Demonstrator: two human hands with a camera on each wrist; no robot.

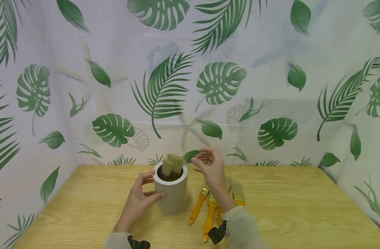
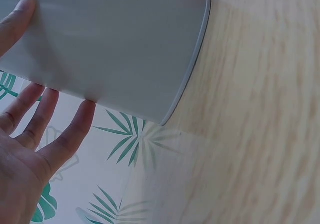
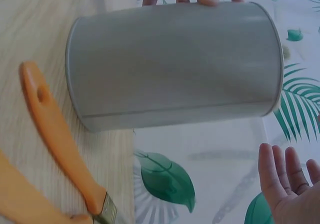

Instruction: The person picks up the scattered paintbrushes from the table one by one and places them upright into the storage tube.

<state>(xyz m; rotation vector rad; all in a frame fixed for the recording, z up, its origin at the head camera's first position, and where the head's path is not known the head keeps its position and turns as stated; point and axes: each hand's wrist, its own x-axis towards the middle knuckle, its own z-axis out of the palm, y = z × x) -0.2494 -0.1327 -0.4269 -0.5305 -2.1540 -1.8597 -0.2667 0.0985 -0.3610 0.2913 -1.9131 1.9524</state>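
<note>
Smooth matt canister (image 1: 171,199), smooth plastic-looking brush handles (image 3: 58,134), wood-grained tabletop (image 1: 302,207).

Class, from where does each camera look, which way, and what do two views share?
Head: on the head, facing forward and down at the container; left hand, right hand and sleeves show.
Left wrist: on that wrist, facing the container's side; left hand shows.
Right wrist: on that wrist, facing the container and orange brush handles; both hands show.
Both wrist views share the container.

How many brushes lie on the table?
4 visible: small brush beside the pot, second brush right of that, third brush mostly behind the right forearm, fourth brush farthest right. The forearm may hide more.
</note>
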